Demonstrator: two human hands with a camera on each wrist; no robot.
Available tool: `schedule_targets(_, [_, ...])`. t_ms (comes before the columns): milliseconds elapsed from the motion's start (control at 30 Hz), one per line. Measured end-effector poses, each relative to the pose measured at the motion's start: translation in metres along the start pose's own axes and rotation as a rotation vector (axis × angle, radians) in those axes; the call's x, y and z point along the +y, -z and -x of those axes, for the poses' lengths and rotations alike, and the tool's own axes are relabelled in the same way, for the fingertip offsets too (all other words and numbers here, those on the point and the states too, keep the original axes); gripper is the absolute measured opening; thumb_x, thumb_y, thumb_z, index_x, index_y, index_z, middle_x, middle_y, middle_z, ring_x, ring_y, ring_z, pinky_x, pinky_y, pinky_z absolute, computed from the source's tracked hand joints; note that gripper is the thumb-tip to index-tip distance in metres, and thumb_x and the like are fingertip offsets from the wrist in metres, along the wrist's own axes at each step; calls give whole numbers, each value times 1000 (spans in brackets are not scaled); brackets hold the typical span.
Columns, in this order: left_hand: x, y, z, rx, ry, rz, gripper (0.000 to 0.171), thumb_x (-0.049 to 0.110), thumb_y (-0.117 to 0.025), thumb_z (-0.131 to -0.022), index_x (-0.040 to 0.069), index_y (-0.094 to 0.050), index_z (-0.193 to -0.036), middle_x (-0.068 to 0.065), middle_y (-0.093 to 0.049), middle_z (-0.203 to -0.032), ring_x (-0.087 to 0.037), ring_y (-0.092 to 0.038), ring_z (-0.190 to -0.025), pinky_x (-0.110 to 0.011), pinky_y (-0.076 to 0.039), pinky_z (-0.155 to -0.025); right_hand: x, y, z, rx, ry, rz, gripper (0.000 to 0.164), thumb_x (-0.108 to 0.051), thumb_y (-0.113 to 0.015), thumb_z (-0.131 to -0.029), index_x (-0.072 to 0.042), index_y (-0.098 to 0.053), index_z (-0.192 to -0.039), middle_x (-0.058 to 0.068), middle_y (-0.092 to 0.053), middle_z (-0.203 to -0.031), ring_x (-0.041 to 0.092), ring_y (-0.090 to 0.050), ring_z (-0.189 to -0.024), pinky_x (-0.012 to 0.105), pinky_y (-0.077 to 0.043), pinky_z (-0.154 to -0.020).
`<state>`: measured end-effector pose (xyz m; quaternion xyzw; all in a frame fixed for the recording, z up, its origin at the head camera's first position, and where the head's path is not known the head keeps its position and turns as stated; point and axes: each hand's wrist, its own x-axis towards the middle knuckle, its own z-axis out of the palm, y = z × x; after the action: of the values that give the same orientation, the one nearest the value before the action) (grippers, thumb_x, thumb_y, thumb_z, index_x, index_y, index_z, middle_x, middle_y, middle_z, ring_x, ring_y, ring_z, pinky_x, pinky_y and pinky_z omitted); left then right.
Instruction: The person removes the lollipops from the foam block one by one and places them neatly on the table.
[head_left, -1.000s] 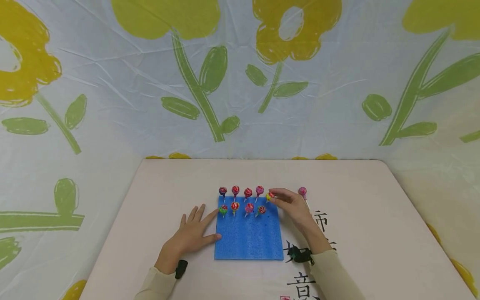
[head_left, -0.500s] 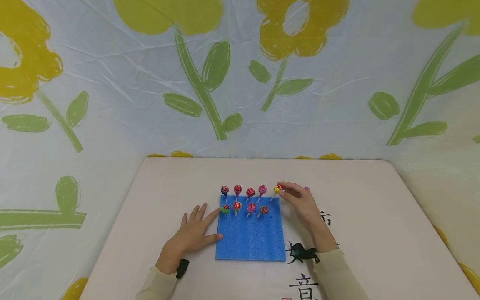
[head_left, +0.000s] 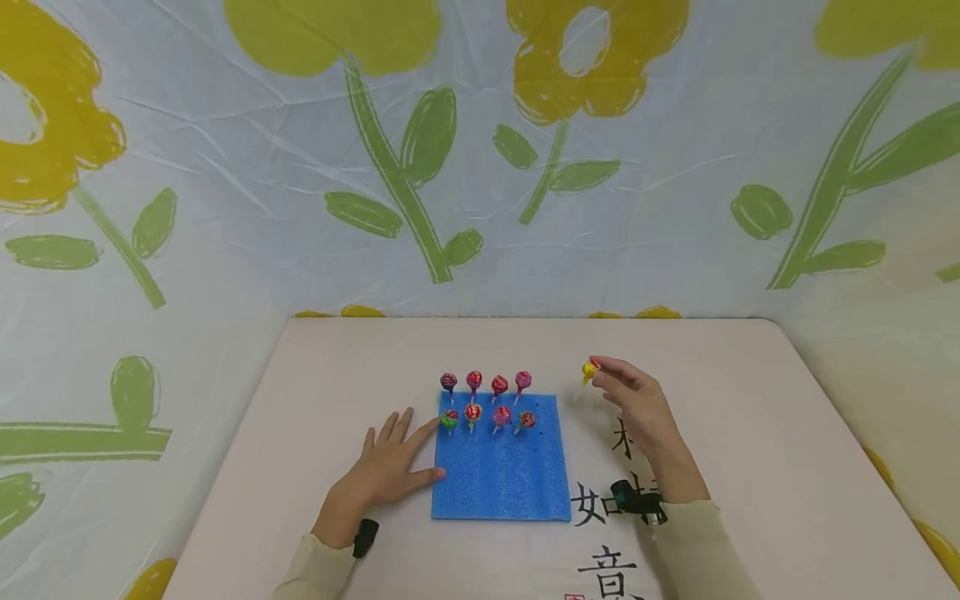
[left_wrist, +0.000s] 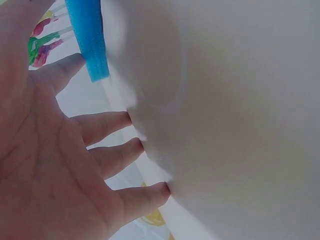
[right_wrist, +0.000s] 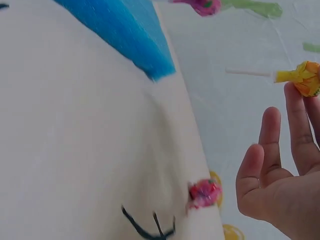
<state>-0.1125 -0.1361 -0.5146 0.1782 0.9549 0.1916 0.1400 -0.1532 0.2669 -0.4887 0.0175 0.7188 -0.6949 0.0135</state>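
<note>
My right hand point(head_left: 641, 404) pinches a yellow-wrapped lollipop point(head_left: 589, 371) by its head, beyond the far right corner of a blue foam board point(head_left: 501, 483). Its bare white stick points down in the head view, and all of it shows in the right wrist view. Two rows of wrapped lollipops stand in the board's far half, among them a dark one point(head_left: 448, 381), a green one point(head_left: 449, 418) and a pink one point(head_left: 523, 380). My left hand point(head_left: 386, 462) lies with fingers spread at the board's left edge, index fingertip and thumb touching it.
A loose pink lollipop point(right_wrist: 205, 193) lies on the pale tabletop point(head_left: 360, 367), hidden behind the right hand in the head view. Black brush characters point(head_left: 606, 571) mark the table right of the board. A flowered cloth point(head_left: 285, 242) hangs behind.
The right hand has pulled the yellow lollipop up out of the board's far right corner and carried it to the right. The left hand has stayed in place.
</note>
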Motion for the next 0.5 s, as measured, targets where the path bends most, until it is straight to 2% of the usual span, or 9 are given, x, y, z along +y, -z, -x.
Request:
schedule_targets(133, [0, 0, -1, -4, 4, -2, 81, 63, -63, -89, 27, -37, -156, -22, -20, -162, -48, -14, -147, -73, -10, -109, -4, 18, 1, 32, -18, 24, 48, -30, -68, -97, -4, -60, -137, -3, -68, -114, 20, -63, -108, 31, -47, -91])
schedule_targets(300, [-1, -1, -1, 2, 4, -4, 80, 64, -62, -90, 28, -36, -157, -21, -19, -163, -47, -13, -148, -73, -10, -110, -5, 41, 0, 80, -76, 79, 51, -39, -66, -97, -9, -61, -138, -9, -66, -119, 12, -61, -105, 43, -37, -97])
schedule_targets(500, [-1, 0, 0, 8, 0, -1, 80, 63, -63, -90, 28, -36, -156, -21, -20, -163, -47, -13, -148, -74, -10, -109, -2, 63, -6, 107, -128, 156, 57, -45, -66, -96, -8, -60, -138, -15, -65, -113, 11, -61, -102, 42, -35, -94])
